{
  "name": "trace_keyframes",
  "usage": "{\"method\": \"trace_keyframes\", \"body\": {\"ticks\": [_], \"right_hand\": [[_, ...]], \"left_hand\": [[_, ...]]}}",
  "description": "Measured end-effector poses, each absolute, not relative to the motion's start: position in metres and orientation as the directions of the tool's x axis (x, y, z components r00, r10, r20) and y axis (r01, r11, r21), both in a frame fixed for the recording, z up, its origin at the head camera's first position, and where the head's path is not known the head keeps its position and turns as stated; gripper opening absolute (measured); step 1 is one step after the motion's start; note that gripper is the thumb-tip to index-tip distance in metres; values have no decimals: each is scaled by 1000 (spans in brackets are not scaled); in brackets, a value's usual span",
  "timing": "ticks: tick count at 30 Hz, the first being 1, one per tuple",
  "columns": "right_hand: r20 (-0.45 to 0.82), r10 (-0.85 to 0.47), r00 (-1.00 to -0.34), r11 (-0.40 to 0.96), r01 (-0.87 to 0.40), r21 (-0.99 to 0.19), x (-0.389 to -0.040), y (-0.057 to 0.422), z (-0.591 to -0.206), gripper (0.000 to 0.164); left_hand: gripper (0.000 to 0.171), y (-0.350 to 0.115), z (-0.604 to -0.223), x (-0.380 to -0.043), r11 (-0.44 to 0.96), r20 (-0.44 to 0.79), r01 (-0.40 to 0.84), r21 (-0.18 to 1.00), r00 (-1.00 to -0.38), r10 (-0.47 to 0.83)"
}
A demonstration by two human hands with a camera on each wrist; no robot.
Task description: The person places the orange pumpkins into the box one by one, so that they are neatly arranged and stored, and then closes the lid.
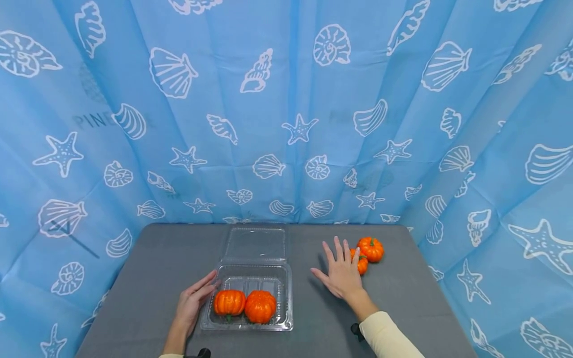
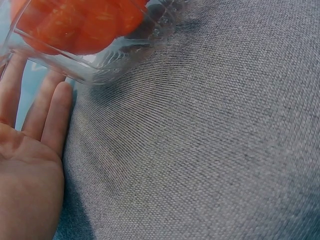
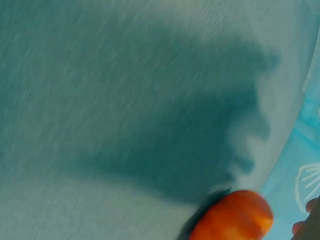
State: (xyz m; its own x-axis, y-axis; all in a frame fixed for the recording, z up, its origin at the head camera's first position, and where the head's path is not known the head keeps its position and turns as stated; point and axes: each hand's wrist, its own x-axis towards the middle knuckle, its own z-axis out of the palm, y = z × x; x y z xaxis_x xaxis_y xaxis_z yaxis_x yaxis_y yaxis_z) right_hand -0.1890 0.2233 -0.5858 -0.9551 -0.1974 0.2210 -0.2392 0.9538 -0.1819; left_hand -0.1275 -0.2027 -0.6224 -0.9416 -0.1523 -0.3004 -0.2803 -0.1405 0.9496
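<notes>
Two small orange pumpkins, one on the left (image 1: 230, 302) and one on the right (image 1: 260, 307), sit side by side at the near end of a clear plastic clamshell box (image 1: 286, 325). My left hand (image 1: 193, 301) lies along the box's left side; in the left wrist view its straight fingers (image 2: 59, 112) touch the wall. My right hand (image 1: 343, 276) hovers over the table with fingers spread, holding nothing. Beyond it are two more pumpkins, the nearer (image 1: 362, 265) partly hidden behind its fingers, the farther (image 1: 370, 249) in full view. One pumpkin (image 3: 232, 220) shows in the right wrist view.
The box's clear lid (image 1: 255, 243) lies folded back toward the far table edge. A grey cloth covers the table (image 1: 165, 268). Blue curtains (image 1: 295, 164) printed with white shells hang behind and along both sides.
</notes>
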Motion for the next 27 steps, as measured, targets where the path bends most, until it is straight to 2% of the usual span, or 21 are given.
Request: {"method": "trace_keyframes", "body": {"ticks": [6, 13, 22, 27], "right_hand": [[240, -161, -957, 958, -210, -195, -192, 244, -591, 92], [204, -143, -968, 963, -184, -196, -195, 260, -594, 94], [227, -131, -965, 985, -153, -84, -191, 265, -586, 87], [251, -123, -960, 986, -146, -75, -188, 267, -590, 80]], "left_hand": [[53, -201, -621, -128, -136, -313, -295, 946, -939, -142], [52, -202, -621, -128, -139, -305, -286, 948, -942, -141], [53, -203, -620, -128, -132, -307, -289, 948, -941, -143], [54, -203, -619, -128, -129, -328, -310, 942, -933, -150]]}}
